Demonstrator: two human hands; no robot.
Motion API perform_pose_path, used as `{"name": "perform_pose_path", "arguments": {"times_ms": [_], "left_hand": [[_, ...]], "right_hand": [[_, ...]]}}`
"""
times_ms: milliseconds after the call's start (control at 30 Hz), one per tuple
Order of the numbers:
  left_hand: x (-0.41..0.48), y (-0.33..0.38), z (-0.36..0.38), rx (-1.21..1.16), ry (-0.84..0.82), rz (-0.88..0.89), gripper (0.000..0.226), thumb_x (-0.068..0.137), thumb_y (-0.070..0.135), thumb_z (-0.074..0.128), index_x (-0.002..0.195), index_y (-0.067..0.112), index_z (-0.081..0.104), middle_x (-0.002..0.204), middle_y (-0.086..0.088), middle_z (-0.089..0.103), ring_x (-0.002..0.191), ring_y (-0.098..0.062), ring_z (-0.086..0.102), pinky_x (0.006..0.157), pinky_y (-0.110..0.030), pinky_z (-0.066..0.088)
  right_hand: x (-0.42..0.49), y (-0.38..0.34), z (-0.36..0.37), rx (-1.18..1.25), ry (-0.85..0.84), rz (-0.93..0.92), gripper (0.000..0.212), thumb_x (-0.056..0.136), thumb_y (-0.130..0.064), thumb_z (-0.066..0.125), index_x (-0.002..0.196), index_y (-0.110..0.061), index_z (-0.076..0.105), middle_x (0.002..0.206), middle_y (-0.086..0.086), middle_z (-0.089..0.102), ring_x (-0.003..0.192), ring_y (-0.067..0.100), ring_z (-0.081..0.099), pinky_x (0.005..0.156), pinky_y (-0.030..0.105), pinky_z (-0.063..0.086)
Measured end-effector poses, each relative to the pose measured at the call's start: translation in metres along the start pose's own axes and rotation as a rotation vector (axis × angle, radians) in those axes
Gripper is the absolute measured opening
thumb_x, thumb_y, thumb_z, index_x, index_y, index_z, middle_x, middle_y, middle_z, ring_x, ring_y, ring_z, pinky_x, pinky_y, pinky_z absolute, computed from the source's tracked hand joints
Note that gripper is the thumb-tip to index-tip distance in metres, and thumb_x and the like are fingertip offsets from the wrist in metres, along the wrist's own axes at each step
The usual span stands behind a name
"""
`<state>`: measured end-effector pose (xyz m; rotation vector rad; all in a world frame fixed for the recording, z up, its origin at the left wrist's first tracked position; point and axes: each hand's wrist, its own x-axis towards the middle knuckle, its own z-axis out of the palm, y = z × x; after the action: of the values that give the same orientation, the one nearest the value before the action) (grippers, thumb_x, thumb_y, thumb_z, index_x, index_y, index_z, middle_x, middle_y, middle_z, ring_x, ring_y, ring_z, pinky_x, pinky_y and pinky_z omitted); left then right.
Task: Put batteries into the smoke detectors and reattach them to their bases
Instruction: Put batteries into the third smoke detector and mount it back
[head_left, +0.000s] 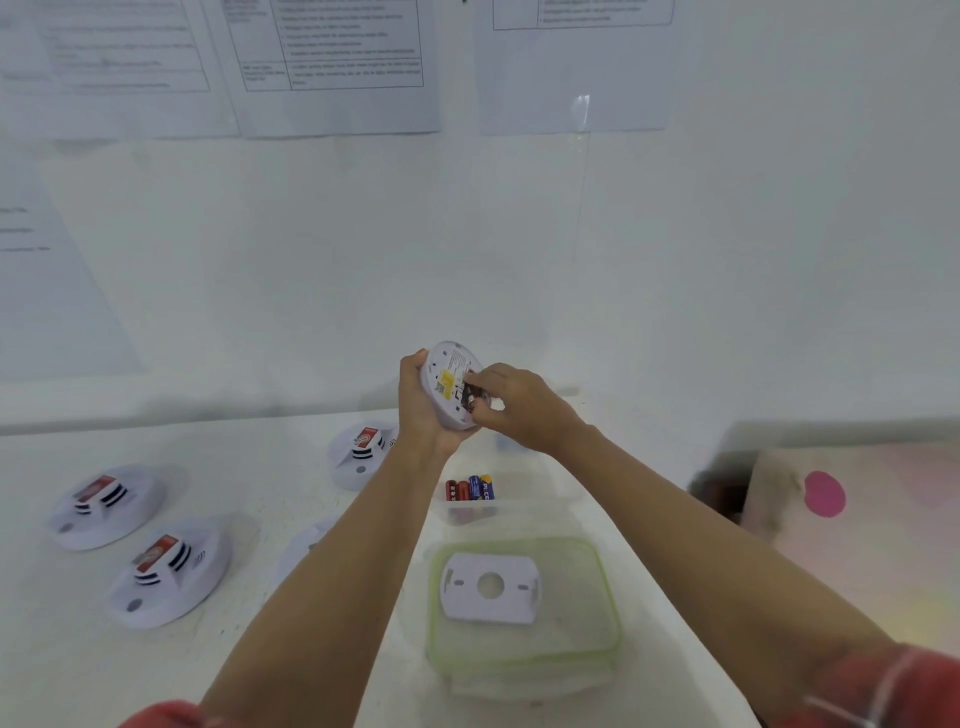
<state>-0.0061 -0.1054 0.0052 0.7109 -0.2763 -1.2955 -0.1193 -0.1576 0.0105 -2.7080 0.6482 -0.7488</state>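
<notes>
Status: battery fitting under way on one detector (448, 379), held in the air above the desk's (78, 665) far edge. The left hand (423, 410) grips its rim. The right hand (519, 410) has its fingers curled at the battery bay; whether they pinch a cell cannot be told.

Three detectors (169, 577) sit dome-up toward the left edge, apparently assembled. Spare batteries (470, 491) remain, and one base (491, 587) lies loose on a lid (613, 613).

Orientation: a disc, with no long axis, its labelled back tilted toward the camera.

Upturned white smoke detector (445, 375) aloft
</notes>
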Motion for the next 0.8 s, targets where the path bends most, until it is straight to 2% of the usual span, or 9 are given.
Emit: {"name": "perform_pose_path", "arguments": {"times_ms": [67,200,300,367,400,500,567,633,800], "left_hand": [[-0.001,-0.001,0.002,-0.003,-0.010,0.014,0.037,0.086,0.048,0.032,0.081,0.016,0.050,0.075,-0.002,0.043,0.069,-0.015,0.042,0.060,-0.024,0.036],[-0.004,-0.006,0.002,0.034,0.005,0.042,0.036,0.086,0.047,0.033,0.084,0.016,0.051,0.077,-0.003,0.043,0.070,-0.016,0.043,0.067,-0.027,0.033],[-0.007,-0.009,0.001,0.065,0.024,0.059,0.035,0.087,0.046,0.033,0.083,0.015,0.050,0.078,-0.003,0.041,0.071,-0.016,0.040,0.067,-0.026,0.030],[-0.009,-0.008,-0.001,0.081,0.032,0.073,0.035,0.088,0.046,0.032,0.084,0.016,0.051,0.077,-0.003,0.041,0.070,-0.015,0.040,0.065,-0.025,0.030],[-0.010,-0.007,-0.002,0.085,0.034,0.084,0.035,0.088,0.046,0.032,0.085,0.017,0.052,0.078,-0.003,0.042,0.070,-0.015,0.040,0.065,-0.026,0.032],[-0.013,-0.002,-0.012,0.085,0.070,0.112,0.035,0.087,0.047,0.035,0.089,0.019,0.055,0.084,-0.004,0.048,0.074,-0.017,0.046,0.070,-0.029,0.038],[-0.015,0.000,-0.020,0.071,0.107,0.126,0.034,0.086,0.048,0.037,0.090,0.021,0.057,0.088,-0.003,0.051,0.079,-0.018,0.047,0.074,-0.030,0.039],[-0.018,0.001,-0.026,0.062,0.120,0.129,0.035,0.086,0.050,0.038,0.092,0.022,0.058,0.091,-0.003,0.052,0.082,-0.019,0.048,0.076,-0.031,0.039],[-0.025,0.001,-0.027,0.036,0.121,0.126,0.035,0.086,0.050,0.039,0.096,0.022,0.059,0.094,-0.005,0.054,0.083,-0.020,0.050,0.078,-0.033,0.041]], "right_hand": [[-0.002,-0.001,-0.001,0.103,-0.003,0.071,0.036,0.088,-0.010,0.053,0.123,-0.003,0.059,0.112,0.017,0.062,0.099,0.027,0.059,0.089,0.037,0.048],[-0.006,-0.005,-0.002,0.258,0.024,0.175,0.030,0.087,-0.014,0.059,0.115,-0.005,0.066,0.102,0.018,0.065,0.093,0.029,0.061,0.086,0.040,0.050],[-0.007,-0.010,-0.002,0.364,0.066,0.260,0.025,0.082,-0.014,0.067,0.105,-0.005,0.070,0.092,0.019,0.070,0.080,0.027,0.064,0.075,0.034,0.052],[-0.007,-0.013,-0.003,0.408,0.056,0.342,0.029,0.078,-0.005,0.066,0.107,-0.005,0.068,0.087,0.022,0.071,0.064,0.020,0.061,0.065,0.023,0.049],[-0.007,-0.015,-0.004,0.458,0.048,0.403,0.032,0.076,-0.002,0.065,0.108,-0.005,0.066,0.086,0.022,0.070,0.058,0.017,0.058,0.063,0.022,0.050],[-0.006,-0.015,-0.011,0.603,-0.045,0.653,0.035,0.077,0.001,0.061,0.112,-0.003,0.061,0.081,0.012,0.062,0.060,0.019,0.058,0.072,0.035,0.059],[-0.008,-0.015,-0.012,0.487,-0.267,0.738,0.034,0.079,0.004,0.059,0.113,0.001,0.059,0.074,0.006,0.058,0.062,0.019,0.059,0.063,0.029,0.059],[-0.011,-0.016,-0.007,0.359,-0.431,0.743,0.034,0.081,0.005,0.059,0.114,0.003,0.058,0.074,0.006,0.057,0.061,0.018,0.058,0.055,0.024,0.056],[-0.016,-0.017,0.015,0.090,-0.555,0.658,0.039,0.081,-0.002,0.063,0.119,0.003,0.058,0.088,0.012,0.057,0.069,0.022,0.054,0.066,0.028,0.050]]}}
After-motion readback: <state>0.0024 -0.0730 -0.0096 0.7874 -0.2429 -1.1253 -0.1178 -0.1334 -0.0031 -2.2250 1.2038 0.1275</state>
